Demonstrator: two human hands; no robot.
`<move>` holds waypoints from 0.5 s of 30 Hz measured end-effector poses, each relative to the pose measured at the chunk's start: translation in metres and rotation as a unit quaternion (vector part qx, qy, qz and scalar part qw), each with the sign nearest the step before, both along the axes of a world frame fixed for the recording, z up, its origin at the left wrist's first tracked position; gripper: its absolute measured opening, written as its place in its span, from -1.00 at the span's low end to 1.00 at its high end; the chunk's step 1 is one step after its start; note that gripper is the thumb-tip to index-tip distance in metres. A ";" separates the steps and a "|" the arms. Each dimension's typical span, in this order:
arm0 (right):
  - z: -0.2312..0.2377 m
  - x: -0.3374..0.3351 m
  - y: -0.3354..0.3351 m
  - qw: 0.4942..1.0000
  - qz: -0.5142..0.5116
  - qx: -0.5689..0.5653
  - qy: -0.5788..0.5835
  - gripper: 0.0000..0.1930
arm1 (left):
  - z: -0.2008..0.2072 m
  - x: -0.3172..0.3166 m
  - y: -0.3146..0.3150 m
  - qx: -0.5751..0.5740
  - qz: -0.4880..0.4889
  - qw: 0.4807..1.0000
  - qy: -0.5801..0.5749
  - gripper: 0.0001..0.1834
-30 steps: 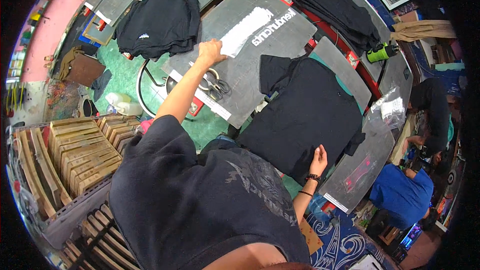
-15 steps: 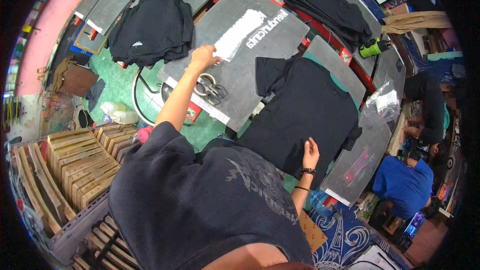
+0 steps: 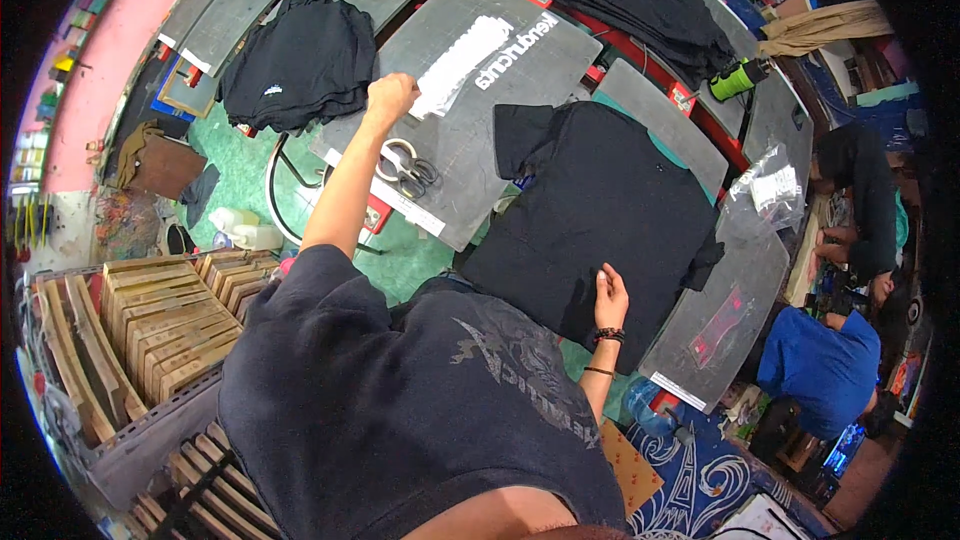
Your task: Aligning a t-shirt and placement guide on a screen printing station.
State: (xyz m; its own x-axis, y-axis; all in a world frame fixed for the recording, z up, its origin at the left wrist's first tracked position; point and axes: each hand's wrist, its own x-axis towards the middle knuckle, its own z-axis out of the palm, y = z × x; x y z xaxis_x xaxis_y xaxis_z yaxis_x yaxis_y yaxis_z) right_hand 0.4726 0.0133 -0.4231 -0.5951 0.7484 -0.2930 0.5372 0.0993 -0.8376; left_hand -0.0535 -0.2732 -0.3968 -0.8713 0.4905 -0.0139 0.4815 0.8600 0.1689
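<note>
My left hand (image 3: 391,95) reaches far out over a grey platen (image 3: 520,100) and pinches the near end of a white transfer strip (image 3: 460,64) lying on it. A second strip with white lettering (image 3: 517,51) lies beside it. Scissors (image 3: 405,166) rest on the same platen, nearer to me. My right hand (image 3: 609,298) lies flat with fingers apart on the lower edge of a black T-shirt (image 3: 600,210) spread over the neighbouring platen.
A heap of black shirts (image 3: 295,65) sits on a platen at the left, more black garments (image 3: 640,0) at the back. Wooden frames (image 3: 150,325) stand in a crate at lower left. Two people (image 3: 830,360) crouch at the right. A green tool (image 3: 742,79) lies beyond.
My left hand has slid along the grey platen and closed on the white strip's end. My right hand has stayed on the shirt's lower edge.
</note>
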 end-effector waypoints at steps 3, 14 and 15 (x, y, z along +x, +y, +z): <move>-0.003 0.013 0.006 1.000 0.020 -0.005 0.011 -0.59 | 0.001 -0.001 0.002 0.023 0.046 0.998 -0.034 -0.78; 0.007 0.070 0.043 0.989 0.037 -0.126 0.075 -0.57 | 0.020 -0.040 -0.013 0.129 0.141 0.966 -0.174 -0.69; 0.008 0.072 0.046 0.987 0.044 -0.131 0.076 -0.55 | 0.031 -0.035 -0.014 0.160 0.124 0.971 -0.124 -0.67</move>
